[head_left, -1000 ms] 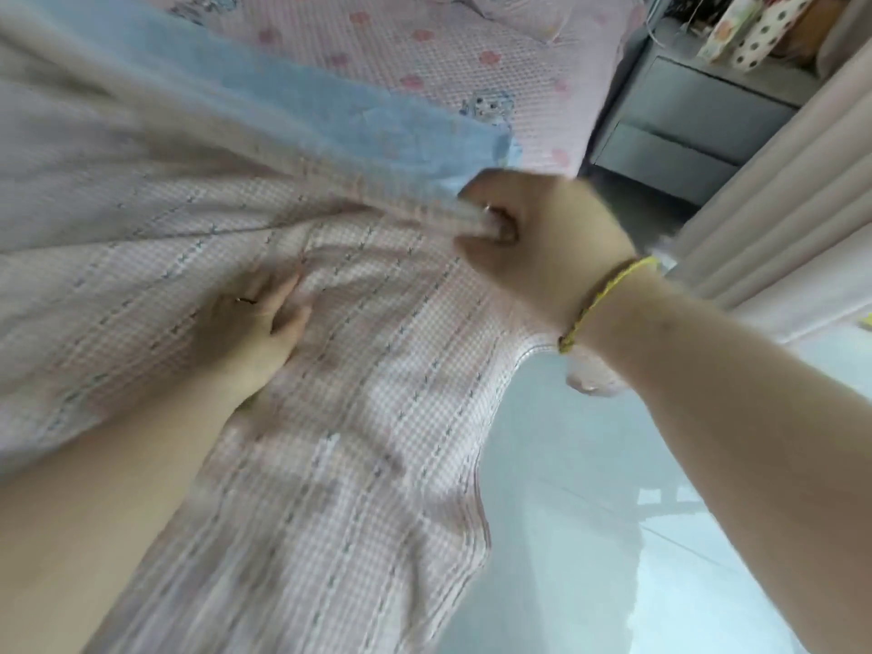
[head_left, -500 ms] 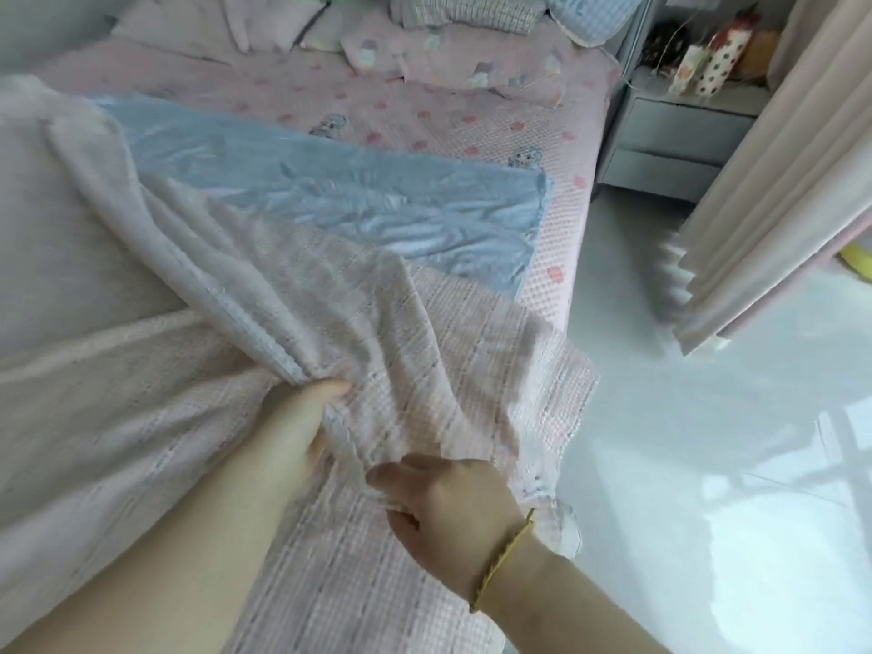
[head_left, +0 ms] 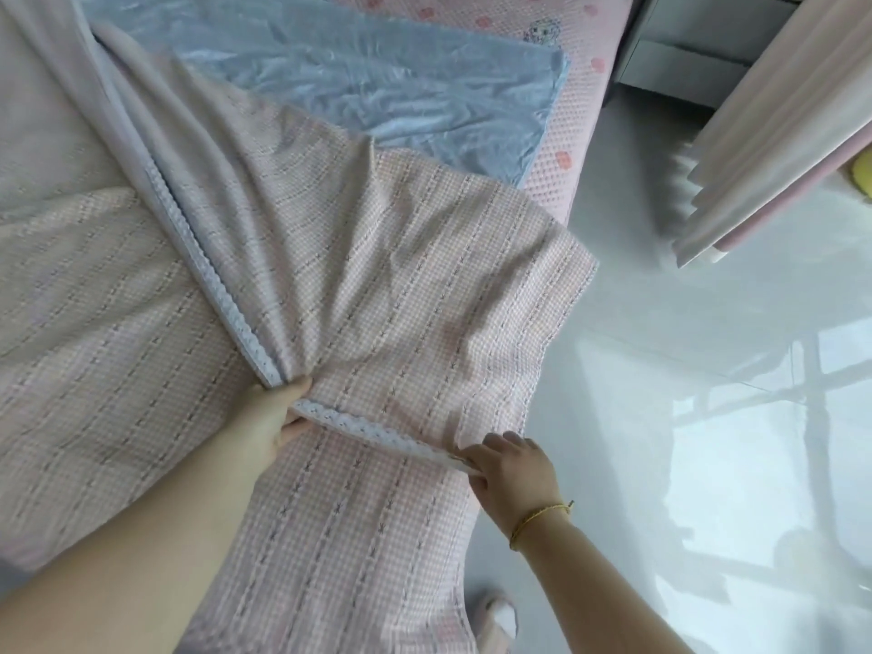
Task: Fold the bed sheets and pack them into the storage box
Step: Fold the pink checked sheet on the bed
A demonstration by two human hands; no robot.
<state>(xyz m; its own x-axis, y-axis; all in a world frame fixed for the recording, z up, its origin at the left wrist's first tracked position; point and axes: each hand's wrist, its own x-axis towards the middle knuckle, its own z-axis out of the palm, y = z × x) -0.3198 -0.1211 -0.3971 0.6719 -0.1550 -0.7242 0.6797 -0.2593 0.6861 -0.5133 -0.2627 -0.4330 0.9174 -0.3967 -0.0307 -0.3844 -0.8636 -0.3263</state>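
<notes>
Pink gingham sheet (head_left: 387, 257); pale blue sheet (head_left: 377, 87); gold bracelet (head_left: 538, 516).

Both forearms bare, extended forward. Left hand (head_left: 276, 420) — thumb on top, fingers curled beneath, pinching the sheet (head_left: 401, 299) edge. Right hand (head_left: 512, 469) — knuckles up, fingers curled, pinching the same edge; hands apart.

Soft daylight, window glare on floor (head_left: 736, 417)
</notes>
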